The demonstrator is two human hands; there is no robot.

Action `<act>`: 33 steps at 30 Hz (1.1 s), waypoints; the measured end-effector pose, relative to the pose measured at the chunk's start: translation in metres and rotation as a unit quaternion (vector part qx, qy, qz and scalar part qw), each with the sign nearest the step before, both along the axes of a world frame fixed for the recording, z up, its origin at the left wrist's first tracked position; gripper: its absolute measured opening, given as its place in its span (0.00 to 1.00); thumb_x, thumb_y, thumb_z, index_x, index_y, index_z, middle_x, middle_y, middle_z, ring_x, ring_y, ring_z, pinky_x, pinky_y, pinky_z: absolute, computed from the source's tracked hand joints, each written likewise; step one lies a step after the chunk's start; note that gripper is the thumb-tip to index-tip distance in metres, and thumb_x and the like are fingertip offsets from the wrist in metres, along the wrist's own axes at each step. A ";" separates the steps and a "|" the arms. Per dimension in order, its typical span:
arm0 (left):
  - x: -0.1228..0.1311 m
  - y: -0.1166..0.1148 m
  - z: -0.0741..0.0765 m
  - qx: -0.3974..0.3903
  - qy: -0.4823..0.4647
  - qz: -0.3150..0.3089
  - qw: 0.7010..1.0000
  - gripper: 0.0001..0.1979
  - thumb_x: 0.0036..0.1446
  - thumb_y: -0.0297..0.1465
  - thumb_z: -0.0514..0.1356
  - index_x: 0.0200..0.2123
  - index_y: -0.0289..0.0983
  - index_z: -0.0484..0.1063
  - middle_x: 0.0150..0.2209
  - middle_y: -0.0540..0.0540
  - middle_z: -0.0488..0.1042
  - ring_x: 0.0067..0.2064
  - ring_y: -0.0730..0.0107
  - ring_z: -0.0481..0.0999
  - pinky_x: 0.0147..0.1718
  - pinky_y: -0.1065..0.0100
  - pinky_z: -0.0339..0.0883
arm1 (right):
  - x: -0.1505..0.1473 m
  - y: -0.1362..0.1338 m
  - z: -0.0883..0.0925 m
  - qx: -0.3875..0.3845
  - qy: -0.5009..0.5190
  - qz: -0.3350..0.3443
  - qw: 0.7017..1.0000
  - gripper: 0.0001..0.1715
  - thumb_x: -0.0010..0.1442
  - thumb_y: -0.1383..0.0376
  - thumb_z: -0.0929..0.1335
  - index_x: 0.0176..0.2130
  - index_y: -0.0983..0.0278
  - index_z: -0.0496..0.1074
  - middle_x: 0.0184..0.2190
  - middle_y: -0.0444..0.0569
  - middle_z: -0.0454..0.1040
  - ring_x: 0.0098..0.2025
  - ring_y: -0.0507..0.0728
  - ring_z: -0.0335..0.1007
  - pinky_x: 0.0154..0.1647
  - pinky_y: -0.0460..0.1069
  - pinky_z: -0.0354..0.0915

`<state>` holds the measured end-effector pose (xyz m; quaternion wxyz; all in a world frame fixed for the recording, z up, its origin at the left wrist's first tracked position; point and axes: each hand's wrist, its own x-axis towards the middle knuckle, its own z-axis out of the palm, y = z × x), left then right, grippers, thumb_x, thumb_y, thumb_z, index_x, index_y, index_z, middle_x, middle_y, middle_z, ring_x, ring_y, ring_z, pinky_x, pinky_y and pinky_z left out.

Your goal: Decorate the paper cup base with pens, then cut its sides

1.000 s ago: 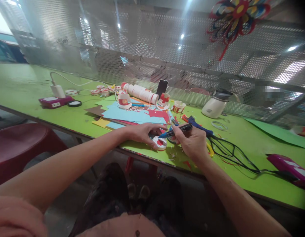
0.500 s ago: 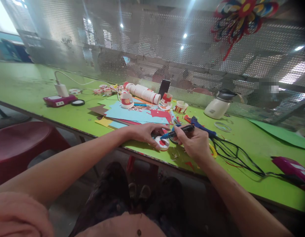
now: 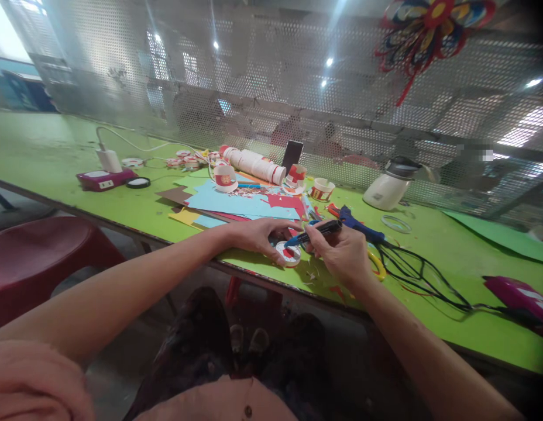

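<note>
Left hand holds a round white disc with a red centre; right hand grips a slim, cylindrical marker over it; flat paper sheets lie just beyond the left.

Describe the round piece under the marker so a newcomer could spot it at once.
On the green table, find the coloured paper. Toward the table's near edge, the left grip touches a small white round piece, red in the middle. Unlike the round pieces piled farther back, it has the blue-tipped marker over it.
</note>
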<state>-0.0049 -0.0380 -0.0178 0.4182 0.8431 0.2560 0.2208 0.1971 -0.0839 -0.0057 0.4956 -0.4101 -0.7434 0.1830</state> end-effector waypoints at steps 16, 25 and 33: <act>-0.001 -0.002 0.003 0.013 0.040 0.024 0.999 0.44 0.43 0.34 0.71 0.63 0.36 0.58 0.39 0.47 0.71 0.42 0.66 0.70 0.41 0.69 0.63 | -0.001 -0.005 0.006 0.026 0.067 -0.069 0.995 0.17 0.57 0.59 0.69 0.21 0.65 0.72 0.13 0.42 0.71 0.14 0.49 0.63 0.15 0.43 0.60; 0.000 -0.005 0.006 0.008 0.026 0.010 1.000 0.41 0.45 0.30 0.70 0.62 0.36 0.59 0.41 0.46 0.73 0.43 0.67 0.72 0.40 0.70 0.64 | 0.000 -0.005 0.003 0.019 0.062 -0.042 0.997 0.13 0.57 0.60 0.69 0.25 0.66 0.72 0.14 0.42 0.71 0.15 0.49 0.62 0.16 0.43 0.60; -0.002 -0.002 0.001 -0.026 0.021 0.011 0.999 0.42 0.43 0.32 0.72 0.61 0.35 0.59 0.47 0.41 0.74 0.47 0.63 0.74 0.45 0.66 0.65 | 0.008 -0.001 0.008 0.067 0.182 -0.081 0.978 0.09 0.56 0.62 0.70 0.31 0.67 0.75 0.15 0.41 0.71 0.15 0.48 0.62 0.17 0.44 0.60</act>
